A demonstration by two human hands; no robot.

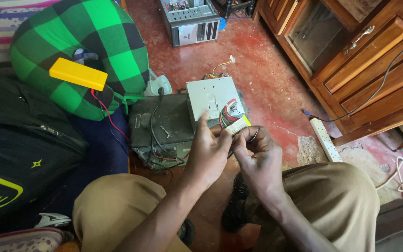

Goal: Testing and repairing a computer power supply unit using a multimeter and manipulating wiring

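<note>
While both hands meet at frame centre, a white plastic connector (238,125) on a bundle of coloured wires (225,119) sits pinched between them. The left hand (209,151) closes thumb and fingers on it from 9 o'clock, wrist bent upward; the right hand (256,156) curls around it from 3 o'clock. At 12 o'clock lies a grey metal power supply box (209,95), resting on a dark flat device (164,126). Farther out at 10 o'clock, a yellow rectangular meter (78,73) rests on a green checked cushion (94,42).
</note>
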